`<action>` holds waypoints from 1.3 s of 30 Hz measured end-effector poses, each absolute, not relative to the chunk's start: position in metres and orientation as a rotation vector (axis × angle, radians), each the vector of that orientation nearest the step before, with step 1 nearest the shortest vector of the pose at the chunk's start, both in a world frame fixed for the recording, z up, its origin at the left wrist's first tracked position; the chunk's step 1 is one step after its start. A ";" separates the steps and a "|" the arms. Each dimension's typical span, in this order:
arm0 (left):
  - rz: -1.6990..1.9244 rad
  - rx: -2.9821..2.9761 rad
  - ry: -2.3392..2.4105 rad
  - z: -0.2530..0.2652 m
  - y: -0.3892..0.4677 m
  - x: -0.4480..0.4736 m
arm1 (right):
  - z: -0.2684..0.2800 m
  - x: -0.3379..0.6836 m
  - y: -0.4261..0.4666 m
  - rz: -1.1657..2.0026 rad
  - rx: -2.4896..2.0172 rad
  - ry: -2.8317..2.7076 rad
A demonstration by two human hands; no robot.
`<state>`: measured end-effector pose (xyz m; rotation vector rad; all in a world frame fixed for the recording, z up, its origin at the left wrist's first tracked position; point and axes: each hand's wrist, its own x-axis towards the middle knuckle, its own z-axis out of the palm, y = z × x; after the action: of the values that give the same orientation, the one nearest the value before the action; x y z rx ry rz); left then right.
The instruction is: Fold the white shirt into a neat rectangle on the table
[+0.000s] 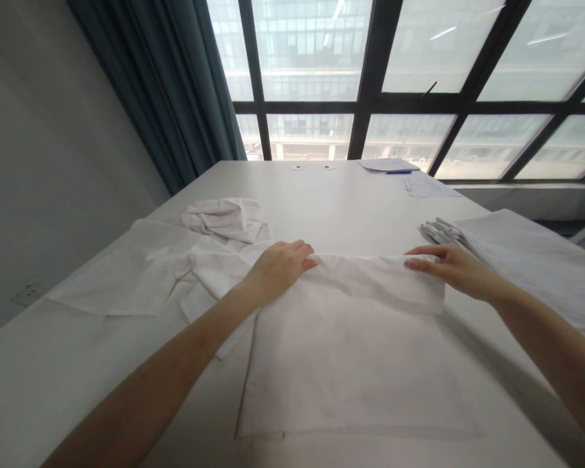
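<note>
A white cloth [361,364] lies on the table in front of me, its far edge raised and folded over toward me. My left hand [285,263] grips the far left part of that edge, thumb toward the cloth and fingers curled behind it. At the far right corner, my right hand [441,266] pinches the edge between thumb and fingers. The near part of the cloth rests flat, with a few loose threads at its near left corner. Some fingertips are hidden behind the fabric.
Left of my left hand lies a crumpled heap of white cloth [224,221]. A folded white cloth stack [536,260] sits at the right. Papers [390,165] and a blue pen [398,172] lie at the far end of the white table [316,201], before windows and a blue curtain [170,84].
</note>
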<state>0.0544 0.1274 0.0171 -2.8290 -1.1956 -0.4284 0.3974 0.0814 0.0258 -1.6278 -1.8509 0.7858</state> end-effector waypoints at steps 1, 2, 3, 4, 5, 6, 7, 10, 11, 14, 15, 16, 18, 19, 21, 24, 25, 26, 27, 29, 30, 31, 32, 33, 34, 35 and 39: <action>-0.427 -2.888 -1.257 0.019 0.127 0.053 | 0.026 0.397 0.081 0.774 -1.620 -1.868; -0.434 -2.945 -1.329 0.021 0.127 0.052 | 0.027 0.396 0.081 0.760 -1.612 -1.885; -0.447 -2.996 -1.408 0.023 0.127 0.050 | 0.027 0.394 0.080 0.741 -1.605 -1.900; -0.457 -3.037 -1.481 0.024 0.128 0.048 | 0.029 0.393 0.079 0.719 -1.599 -1.911; -0.458 -3.069 -1.541 0.025 0.130 0.045 | 0.030 0.390 0.078 0.697 -1.596 -1.918; -0.447 -3.098 -1.581 0.025 0.132 0.042 | 0.031 0.388 0.077 0.677 -1.594 -1.918; -0.429 -3.130 -1.600 0.026 0.134 0.039 | 0.033 0.386 0.076 0.659 -1.595 -1.914; -0.388 -3.264 -1.594 0.027 0.142 0.029 | 0.035 0.380 0.075 0.642 -1.594 -1.893; -0.384 -3.307 -1.604 0.028 0.144 0.026 | 0.035 0.379 0.074 0.645 -1.592 -1.887; -0.400 -3.408 -1.625 0.030 0.148 0.019 | 0.034 0.379 0.074 0.657 -1.585 -1.875; -0.411 -3.434 -1.624 0.030 0.149 0.017 | 0.034 0.380 0.075 0.659 -1.583 -1.874; -0.421 -3.459 -1.623 0.030 0.150 0.016 | 0.034 0.381 0.075 0.661 -1.583 -1.872; -0.434 -3.501 -1.625 0.030 0.151 0.014 | 0.033 0.383 0.075 0.665 -1.587 -1.871; -0.432 -3.512 -1.632 0.030 0.151 0.013 | 0.032 0.383 0.075 0.665 -1.588 -1.874; -0.423 -3.497 -1.658 0.030 0.150 0.015 | 0.031 0.383 0.075 0.644 -1.590 -1.881; -0.414 -3.316 -1.729 0.035 0.144 0.022 | 0.027 0.379 0.075 0.509 -1.601 -1.878; -0.408 -3.213 -1.747 0.038 0.140 0.025 | 0.025 0.377 0.075 0.423 -1.607 -1.876; -0.397 -3.105 -1.748 0.042 0.137 0.029 | 0.022 0.376 0.075 0.321 -1.613 -1.875; -0.379 -3.005 -1.736 0.046 0.133 0.032 | 0.020 0.375 0.075 0.218 -1.615 -1.876; -0.326 -2.869 -1.693 0.052 0.127 0.037 | 0.015 0.375 0.076 0.053 -1.607 -1.875; -0.294 -2.837 -1.682 0.054 0.126 0.038 | 0.013 0.375 0.077 0.023 -1.598 -1.875; -0.258 -2.822 -1.683 0.055 0.125 0.038 | 0.011 0.376 0.077 0.027 -1.587 -1.877; -0.221 -2.820 -1.688 0.056 0.124 0.038 | 0.010 0.378 0.078 0.051 -1.575 -1.880; -0.188 -2.824 -1.690 0.055 0.124 0.038 | 0.008 0.379 0.078 0.084 -1.564 -1.886; -0.162 -2.829 -1.685 0.053 0.125 0.037 | 0.007 0.380 0.079 0.121 -1.556 -1.893; -0.145 -2.832 -1.674 0.051 0.125 0.037 | 0.006 0.381 0.078 0.161 -1.548 -1.896; -0.140 -2.845 -1.641 0.042 0.122 0.043 | 0.005 0.381 0.076 0.341 -1.522 -1.849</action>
<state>0.0428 0.1223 0.0421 -2.8446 -1.6413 -0.1403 0.3808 0.0765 0.0047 -1.5220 -1.8488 0.3407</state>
